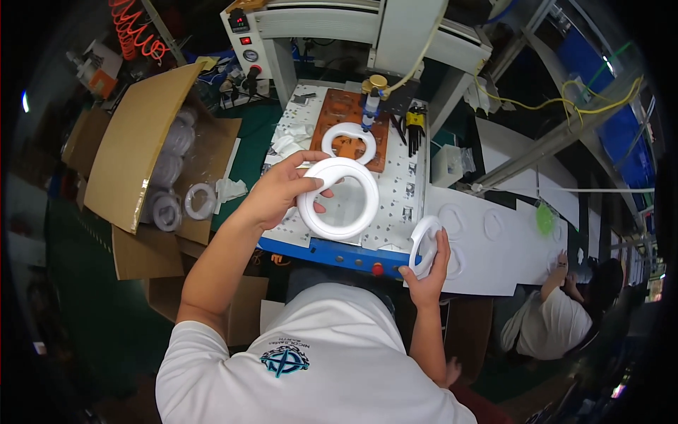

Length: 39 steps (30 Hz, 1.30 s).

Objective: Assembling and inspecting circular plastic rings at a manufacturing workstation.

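- View: head camera.
- Left hand (289, 185): centre of frame. Thumb lies on the upper face of the first white ring (371, 199); the other fingers reach behind it, with fingertips showing in the opening. The fingers are clamped on the ring's upper-left side.
- First ring: frame centre, to the right of the left hand's fingers. Its broad face is turned toward the camera; the outline is nearly round, so no clear long axis can be read.
- Right hand (429, 274): right of centre, lower. Thumb and fingers are clamped on the second white ring (417, 244) from opposite sides.
- Second ring: tilted steeply, seen partly from its edge. Its apparent long axis runs up and down the frame, the top leaning slightly right.
- Third white ring (329, 143): upper centre, on the brown plate (342, 106), below the machine's nozzle (369, 113).
- Governing relation (judgement): the third ring lies just above the first ring in the frame, slightly right of the left fingers. The left hand is nearer to it; the right hand is well apart, toward the lower right.
- The first ring overlaps the third ring's lower edge in this view; contact cannot be determined.
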Each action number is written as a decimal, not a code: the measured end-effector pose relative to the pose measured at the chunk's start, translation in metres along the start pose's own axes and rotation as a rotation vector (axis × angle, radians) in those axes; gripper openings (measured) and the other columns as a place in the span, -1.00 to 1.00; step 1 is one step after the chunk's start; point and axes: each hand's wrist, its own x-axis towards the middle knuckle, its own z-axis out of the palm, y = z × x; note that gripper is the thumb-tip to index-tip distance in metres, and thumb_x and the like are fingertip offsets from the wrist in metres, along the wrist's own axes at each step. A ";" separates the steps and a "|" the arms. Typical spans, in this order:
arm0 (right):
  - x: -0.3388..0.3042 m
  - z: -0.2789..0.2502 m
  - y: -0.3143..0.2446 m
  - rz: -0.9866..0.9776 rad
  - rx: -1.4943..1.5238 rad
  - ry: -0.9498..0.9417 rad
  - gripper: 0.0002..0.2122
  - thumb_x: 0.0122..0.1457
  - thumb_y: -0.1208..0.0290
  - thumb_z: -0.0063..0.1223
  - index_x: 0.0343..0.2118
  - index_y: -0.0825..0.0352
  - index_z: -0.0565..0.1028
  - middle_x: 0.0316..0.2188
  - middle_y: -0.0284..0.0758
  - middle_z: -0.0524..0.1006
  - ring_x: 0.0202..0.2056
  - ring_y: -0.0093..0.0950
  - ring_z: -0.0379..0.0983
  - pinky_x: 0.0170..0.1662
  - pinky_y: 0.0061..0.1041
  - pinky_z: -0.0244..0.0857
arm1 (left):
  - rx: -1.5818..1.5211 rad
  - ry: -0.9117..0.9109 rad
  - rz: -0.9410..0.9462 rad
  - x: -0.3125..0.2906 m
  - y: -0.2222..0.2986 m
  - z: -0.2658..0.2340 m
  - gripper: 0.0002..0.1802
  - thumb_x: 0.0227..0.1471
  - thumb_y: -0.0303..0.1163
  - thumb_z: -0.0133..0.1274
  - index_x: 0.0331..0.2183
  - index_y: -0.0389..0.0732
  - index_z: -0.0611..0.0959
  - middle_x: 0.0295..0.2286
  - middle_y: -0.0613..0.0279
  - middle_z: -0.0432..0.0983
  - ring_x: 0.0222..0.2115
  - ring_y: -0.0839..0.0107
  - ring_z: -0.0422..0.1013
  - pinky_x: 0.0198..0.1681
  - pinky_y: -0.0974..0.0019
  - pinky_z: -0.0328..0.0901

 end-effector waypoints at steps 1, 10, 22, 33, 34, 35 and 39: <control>-0.003 -0.003 0.002 0.005 0.001 0.005 -0.02 -0.11 0.03 0.38 0.33 0.37 0.11 0.33 -0.05 0.09 0.33 -0.11 0.05 0.35 -0.17 -0.08 | 0.001 -0.006 -0.004 0.000 -0.001 0.005 -0.43 0.10 -0.60 0.04 0.15 -0.31 0.33 -0.16 -0.01 0.53 -0.21 0.30 0.55 -0.30 0.28 0.57; -0.020 -0.022 0.009 0.020 -0.025 0.126 -0.03 -0.11 0.01 0.43 0.31 0.39 0.15 0.31 0.02 0.11 0.31 -0.02 0.08 0.31 -0.13 0.00 | 0.018 -0.134 -0.052 0.016 -0.004 0.030 -0.41 0.07 -0.64 -0.01 0.16 -0.31 0.32 -0.06 -0.06 0.48 -0.17 0.23 0.54 -0.28 0.25 0.58; -0.039 -0.042 0.017 0.076 -0.054 0.275 -0.02 -0.08 -0.09 0.38 0.30 0.42 0.15 0.31 0.04 0.12 0.31 0.01 0.07 0.31 -0.09 -0.01 | 0.032 -0.279 -0.130 0.056 -0.002 0.069 -0.41 0.07 -0.59 -0.02 0.16 -0.31 0.33 -0.04 -0.04 0.48 -0.15 0.21 0.55 -0.25 0.22 0.58; -0.121 -0.072 0.026 0.302 -0.196 0.546 -0.03 -0.08 -0.09 0.39 0.29 0.40 0.15 0.29 0.08 0.12 0.28 0.03 0.12 0.29 -0.09 0.04 | 0.163 -0.299 -0.346 0.191 -0.180 0.234 -0.46 0.09 -0.60 -0.02 0.14 -0.26 0.35 -0.11 -0.03 0.48 -0.19 0.19 0.55 -0.30 0.17 0.53; -0.130 -0.073 0.023 0.339 -0.217 0.562 -0.02 -0.08 -0.09 0.39 0.29 0.40 0.15 0.29 0.08 0.12 0.28 0.03 0.12 0.29 -0.10 0.04 | 0.252 -0.334 -0.309 0.209 -0.212 0.248 -0.44 0.05 -0.60 0.00 0.13 -0.25 0.37 -0.13 -0.02 0.48 -0.24 0.19 0.56 -0.35 0.16 0.53; -0.138 -0.074 0.022 0.379 -0.238 0.580 -0.02 -0.08 -0.09 0.38 0.29 0.40 0.15 0.30 0.08 0.11 0.28 0.02 0.12 0.29 -0.10 0.04 | 0.252 -0.348 -0.311 0.220 -0.240 0.265 -0.44 0.05 -0.60 0.00 0.13 -0.25 0.37 -0.13 -0.02 0.48 -0.24 0.19 0.56 -0.35 0.16 0.53; -0.169 -0.074 0.013 0.436 -0.195 0.704 0.01 -0.10 -0.13 0.38 0.31 0.39 0.14 0.31 0.05 0.11 0.29 -0.01 0.11 0.30 -0.12 0.03 | 0.483 -0.286 -0.347 0.232 -0.284 0.294 -0.62 -0.03 -0.52 -0.01 -0.10 -0.35 0.57 -0.30 -0.04 0.55 -0.39 0.14 0.57 -0.41 0.18 0.48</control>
